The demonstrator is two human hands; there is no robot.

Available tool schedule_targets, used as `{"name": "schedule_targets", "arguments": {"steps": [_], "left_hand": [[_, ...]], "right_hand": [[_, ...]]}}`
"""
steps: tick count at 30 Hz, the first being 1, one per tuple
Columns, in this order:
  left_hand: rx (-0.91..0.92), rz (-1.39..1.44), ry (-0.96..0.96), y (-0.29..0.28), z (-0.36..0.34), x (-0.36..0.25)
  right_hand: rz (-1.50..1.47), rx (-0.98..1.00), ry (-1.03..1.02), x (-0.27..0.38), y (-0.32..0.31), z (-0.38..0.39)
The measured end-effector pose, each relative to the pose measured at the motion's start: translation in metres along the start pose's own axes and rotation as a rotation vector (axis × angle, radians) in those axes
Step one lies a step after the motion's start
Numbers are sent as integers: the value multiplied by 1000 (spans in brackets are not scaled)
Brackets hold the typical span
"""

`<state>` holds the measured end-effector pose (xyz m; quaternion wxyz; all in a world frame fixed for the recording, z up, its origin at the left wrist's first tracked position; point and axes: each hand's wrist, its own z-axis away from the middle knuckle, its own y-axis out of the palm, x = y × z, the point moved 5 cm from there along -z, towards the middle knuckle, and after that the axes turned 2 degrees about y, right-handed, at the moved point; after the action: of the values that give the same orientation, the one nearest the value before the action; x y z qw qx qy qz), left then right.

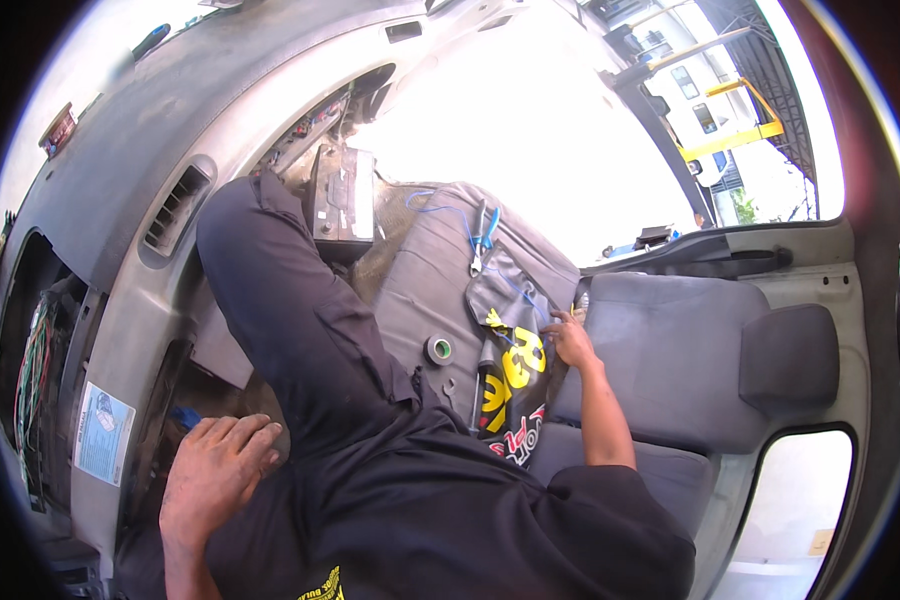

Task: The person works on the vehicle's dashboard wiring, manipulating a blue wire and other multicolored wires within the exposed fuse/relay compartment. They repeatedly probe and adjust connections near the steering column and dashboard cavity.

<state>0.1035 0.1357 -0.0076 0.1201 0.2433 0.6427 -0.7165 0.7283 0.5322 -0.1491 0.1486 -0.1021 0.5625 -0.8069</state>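
My right hand [573,342] reaches over the seat, its fingers partly bent and apart, fingertips at the edge of a black cloth [518,350] with large yellow print. A thin blue wire [448,207] runs across the seat toward that cloth. On the left, my left hand [220,468] hovers or rests near my leg, fingers extended and close together, holding nothing visible. Blue-handled pliers [486,235] lie at the cloth's far end. A roll of tape [438,350] and a small wrench [449,388] sit on the seat cushion near my lap.
A car battery [342,195] stands on the floor beyond my knee. The dashboard [160,130] runs along the left, with exposed wires [35,380] in an opening. Grey seat backs [660,345] rise on the right. Bright openings show a yellow frame [735,140] outside.
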Motion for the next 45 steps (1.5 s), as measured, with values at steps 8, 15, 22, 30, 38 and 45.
{"name": "schedule_targets", "arguments": {"steps": [8, 15, 22, 30, 38, 45], "left_hand": [[-18, -20, -43, -7, 8, 5], [-48, -40, -27, -8, 7, 3], [-65, -24, -36, -11, 8, 7], [-317, -243, -61, -94, 55, 15], [-844, -504, -745, -166, 209, 55], [-713, -107, -982, -138, 244, 100]], "right_hand": [[-262, -12, -3, 26, -5, -33], [-157, 115, 36, 66, -6, -41], [-63, -93, 88, 59, -12, -60], [-346, -642, -214, 192, -94, -83], [-338, -780, -1321, 594, -232, -6], [-200, -358, -1895, 859, -227, 59]]}}
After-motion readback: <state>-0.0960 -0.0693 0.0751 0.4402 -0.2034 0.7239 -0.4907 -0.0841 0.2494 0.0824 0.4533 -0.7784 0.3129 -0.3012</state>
